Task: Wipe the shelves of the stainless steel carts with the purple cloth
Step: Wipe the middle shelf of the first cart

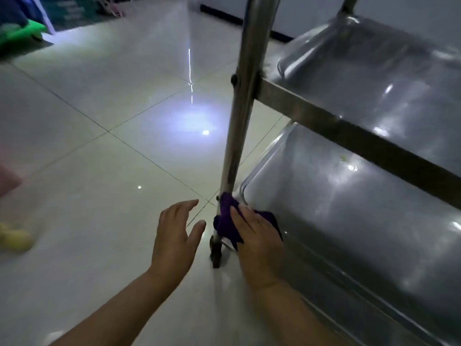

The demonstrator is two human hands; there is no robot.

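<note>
Under right hand [254, 236], purple cloth [225, 216] half-hidden

My right hand [257, 236] presses the cloth [228, 221] on the lower shelf's [349, 221] corner beside the cart post [243, 96], my left hand [175, 238] left of it over the floor [87, 146].

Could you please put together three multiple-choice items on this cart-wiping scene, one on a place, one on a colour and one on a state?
1. Where is the cloth pressed?
A. On the upper shelf
B. At the lower shelf's corner by the cart leg
C. On the floor

2. What colour is the cloth?
A. Green
B. White
C. Purple

3. How is the left hand?
A. Open, holding nothing
B. Gripping the cart leg
C. Holding the cloth

Answers:
1 B: the right hand presses it where the lower shelf meets the cart leg.
2 C: it shows dark purple beside the hand.
3 A: its fingers are spread above the floor.
</note>
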